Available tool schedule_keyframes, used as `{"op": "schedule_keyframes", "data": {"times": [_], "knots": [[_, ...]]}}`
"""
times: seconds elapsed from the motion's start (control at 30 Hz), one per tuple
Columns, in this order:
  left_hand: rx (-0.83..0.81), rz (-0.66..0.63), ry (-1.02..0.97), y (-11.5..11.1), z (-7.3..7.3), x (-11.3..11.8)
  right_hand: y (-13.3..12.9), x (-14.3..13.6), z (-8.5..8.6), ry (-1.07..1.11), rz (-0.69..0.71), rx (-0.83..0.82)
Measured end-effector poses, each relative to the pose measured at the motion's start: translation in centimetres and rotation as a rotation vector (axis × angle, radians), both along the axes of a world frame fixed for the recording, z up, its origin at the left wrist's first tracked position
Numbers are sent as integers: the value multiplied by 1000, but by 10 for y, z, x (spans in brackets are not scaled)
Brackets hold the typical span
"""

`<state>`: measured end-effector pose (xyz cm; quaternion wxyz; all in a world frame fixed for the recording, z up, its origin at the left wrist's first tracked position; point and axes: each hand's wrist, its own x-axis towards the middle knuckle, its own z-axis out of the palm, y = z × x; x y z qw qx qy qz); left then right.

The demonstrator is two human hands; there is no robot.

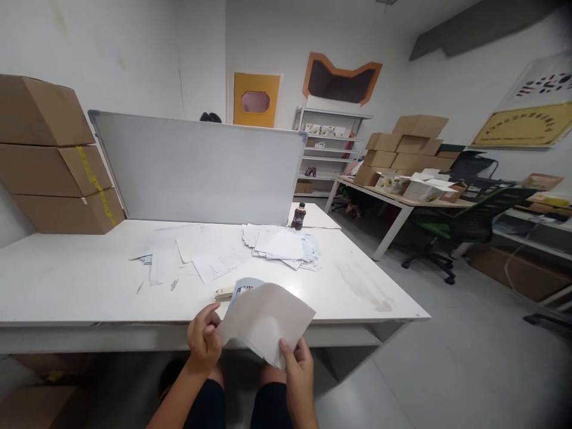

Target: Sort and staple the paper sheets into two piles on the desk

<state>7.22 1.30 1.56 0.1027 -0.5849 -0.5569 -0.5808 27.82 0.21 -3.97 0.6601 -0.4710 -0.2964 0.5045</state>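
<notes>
A pale sheet of paper point(272, 313) is held up, slightly bowed, over the front edge of the white table. My right hand point(297, 366) pinches its lower right part, thumb on top. At the sheet's left edge, my left hand point(205, 338) has its fingers curled in and closed on the paper; the exact grip is partly hidden. Behind the sheet shows a blue printed piece of paper point(243, 286), and whether the two are joined I cannot tell. A cream-coloured stapler-like object point(224, 294) lies on the table just beyond, partly covered.
A pile of papers point(281, 245) and a dark drink bottle point(298, 216) stand toward the back right of the table point(89, 286). Loose sheets point(212, 265) lie left of them. A whiteboard point(201, 173) and stacked cardboard boxes point(53, 170) border the back.
</notes>
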Motion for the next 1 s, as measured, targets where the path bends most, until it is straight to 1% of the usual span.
{"op": "schedule_keyframes", "data": {"times": [0.03, 0.1, 0.17, 0.2, 0.23, 0.3, 0.37, 0.43, 0.5, 0.57, 0.7, 0.87, 1.0], "knots": [[-21, 30, -54, -5, -4, 4, -8, 9, -2, 15, 16, -47], [-131, 4, -116, -8, -6, 9, -12, 32, 0, 27, 41, -104], [-259, 12, -131, -1, 0, 10, 1, 55, 8, 1, 43, -103], [-295, 6, -96, 6, 5, 8, 11, 65, 13, -31, 33, -85], [-310, -16, -23, 15, 10, 6, 24, 74, 18, -71, 24, -67], [-327, -97, 208, 37, 21, 0, 50, 85, 25, -164, 26, -42], [-406, -236, 463, 59, 28, -7, 73, 90, 28, -269, 59, -57], [-533, -384, 662, 78, 29, -13, 87, 92, 27, -353, 102, -99], [-609, -478, 774, 90, 25, -18, 92, 94, 23, -397, 128, -138], [-605, -506, 795, 97, 18, -21, 90, 97, 19, -417, 128, -147], [-545, -481, 758, 102, 6, -25, 82, 104, 16, -422, 95, -99], [-486, -462, 770, 105, 0, -26, 75, 108, 19, -402, 94, -138], [-430, -473, 761, 107, -2, -27, 72, 111, 20, -304, 77, -169]]}}
